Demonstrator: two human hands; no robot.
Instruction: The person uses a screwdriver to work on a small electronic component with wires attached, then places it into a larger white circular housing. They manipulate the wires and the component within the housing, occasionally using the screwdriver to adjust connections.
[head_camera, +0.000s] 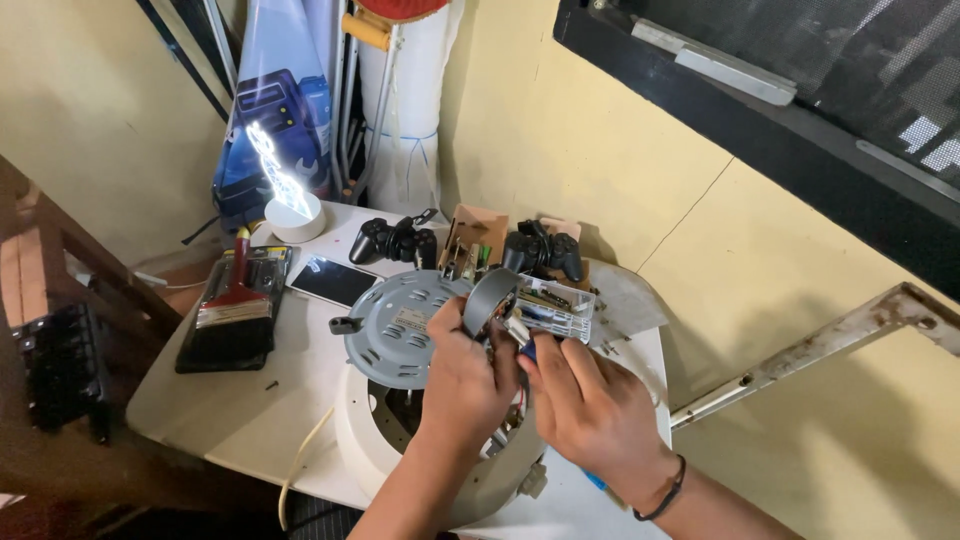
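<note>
A small clear plastic module (548, 308) with circuit parts inside sits between both hands, held up just above the middle of the white tabletop (240, 400). The left hand (462, 385) is curled shut around its near end, where a grey curved piece (487, 297) arcs over the fingers. The right hand (585, 405) is closed on the same cluster from the right, thumb and fingertips pinching near the module's lower edge; a blue bit (527, 349) shows between its fingers, too hidden to identify. A dark band (668, 490) circles the right wrist.

Right beneath the hands lies a round white housing (375, 445), open on top, with dark parts inside. A grey round disc (400, 325) leans on its far rim, just left of the left hand.

Behind them, 2 black game controllers (392, 241) (545, 253) rest at the tabletop's far edge, with a brown circuit board (472, 240) standing between them. A phone (331, 281) lies flat to the left of the disc. Farther left, a wide paintbrush (235, 300) lies on a black case (230, 335). A small white round lamp (295, 215) glows at the far left corner, near the yellow wall (620, 150).
</note>
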